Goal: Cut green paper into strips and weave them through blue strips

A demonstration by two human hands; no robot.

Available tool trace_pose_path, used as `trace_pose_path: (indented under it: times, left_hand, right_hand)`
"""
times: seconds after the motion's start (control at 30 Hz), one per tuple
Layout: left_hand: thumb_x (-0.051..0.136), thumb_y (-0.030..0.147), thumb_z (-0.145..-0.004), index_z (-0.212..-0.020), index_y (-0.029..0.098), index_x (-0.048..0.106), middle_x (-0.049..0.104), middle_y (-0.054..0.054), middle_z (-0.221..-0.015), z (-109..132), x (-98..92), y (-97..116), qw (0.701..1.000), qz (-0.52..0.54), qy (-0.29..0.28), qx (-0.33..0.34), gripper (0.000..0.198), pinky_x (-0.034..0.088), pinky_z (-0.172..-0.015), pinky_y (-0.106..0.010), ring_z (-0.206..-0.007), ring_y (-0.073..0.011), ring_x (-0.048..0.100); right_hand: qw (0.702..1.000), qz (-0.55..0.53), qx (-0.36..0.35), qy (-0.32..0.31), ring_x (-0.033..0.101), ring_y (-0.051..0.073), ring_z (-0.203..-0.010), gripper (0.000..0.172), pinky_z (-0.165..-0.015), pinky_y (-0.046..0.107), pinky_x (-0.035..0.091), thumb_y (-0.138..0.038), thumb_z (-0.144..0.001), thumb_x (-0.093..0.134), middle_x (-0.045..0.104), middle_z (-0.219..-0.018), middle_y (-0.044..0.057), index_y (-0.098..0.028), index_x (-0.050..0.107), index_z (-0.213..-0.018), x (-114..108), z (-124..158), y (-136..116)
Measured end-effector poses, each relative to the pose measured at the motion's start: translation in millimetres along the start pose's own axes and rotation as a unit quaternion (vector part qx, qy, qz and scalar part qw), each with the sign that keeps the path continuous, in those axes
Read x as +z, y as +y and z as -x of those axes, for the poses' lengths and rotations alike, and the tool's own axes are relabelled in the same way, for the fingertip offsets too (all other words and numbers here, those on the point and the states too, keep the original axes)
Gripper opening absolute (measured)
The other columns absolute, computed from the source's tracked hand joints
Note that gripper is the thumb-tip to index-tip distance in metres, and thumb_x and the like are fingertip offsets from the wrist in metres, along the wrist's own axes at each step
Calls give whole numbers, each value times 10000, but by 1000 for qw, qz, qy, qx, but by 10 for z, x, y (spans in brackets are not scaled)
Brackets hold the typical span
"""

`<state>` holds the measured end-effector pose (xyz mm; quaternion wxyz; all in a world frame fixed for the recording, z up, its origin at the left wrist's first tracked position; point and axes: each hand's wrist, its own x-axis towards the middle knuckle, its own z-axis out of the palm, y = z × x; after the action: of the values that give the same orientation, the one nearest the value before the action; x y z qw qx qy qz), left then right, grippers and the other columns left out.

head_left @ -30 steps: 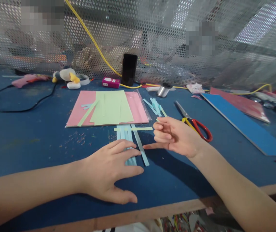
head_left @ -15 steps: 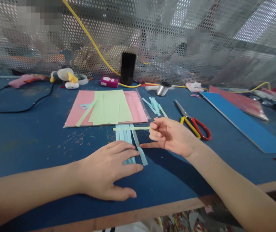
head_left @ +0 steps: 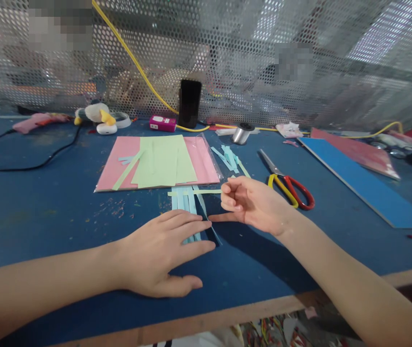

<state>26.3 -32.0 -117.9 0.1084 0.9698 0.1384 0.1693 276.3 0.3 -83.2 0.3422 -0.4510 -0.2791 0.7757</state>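
My left hand [head_left: 158, 253] lies flat with spread fingers over a group of light blue paper strips [head_left: 180, 202], covering their lower ends. A pale green paper strip [head_left: 194, 192] crosses those strips above my fingertips. My right hand [head_left: 252, 205] hovers to the right, with fingers curled and holding nothing. Its thumb reaches left to the outermost blue strip [head_left: 201, 205], which looks tilted and narrow, and that strip's lower end is partly hidden beneath the thumb. The curled fingertips stop near the green strip's right end.
Above the strips lies a pink sheet [head_left: 115, 164] with pale green paper [head_left: 162, 161] on it. Loose blue strips [head_left: 229, 159] lie to the right, near red-and-yellow-handled scissors [head_left: 288, 188]. A blue board [head_left: 357, 183], a wire spool [head_left: 242, 134], a black phone [head_left: 189, 103] and black cable [head_left: 28, 164] sit on the blue table [head_left: 46, 231].
The outermost blue strip has gone from lying flat to tilted and narrow beside my right thumb. My right hand has shifted slightly left, and my left hand has moved slightly up the strips.
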Motion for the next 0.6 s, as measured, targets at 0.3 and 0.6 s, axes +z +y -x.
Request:
trace_pose_path:
  times: [0.3, 0.6]
  left_hand:
    - [525, 580, -910, -1335, 139, 548, 485, -167, -1476, -30, -2, -5, 1000, -7, -9, -15, 613, 405, -1073, -549, -1347, -388, 433]
    - [474, 625, -923, -1418, 81, 456, 423, -156, -1529, -12, -27, -2, 1000, -20, -13, -18, 735, 373, -1097, -521, -1366, -375, 392]
  right_hand:
    - [999, 31, -10, -12, 333, 112, -485, 224, -759, 431, 590, -329, -917, 494, 460, -595, -28, -203, 544, -739, -2, -12, 14]
    - [718, 619, -315, -45, 554, 255, -1119, 409, -1029, 468, 436, -186, -799, 652, 593, -1240, 83, -252, 615, -1201, -75, 89, -1]
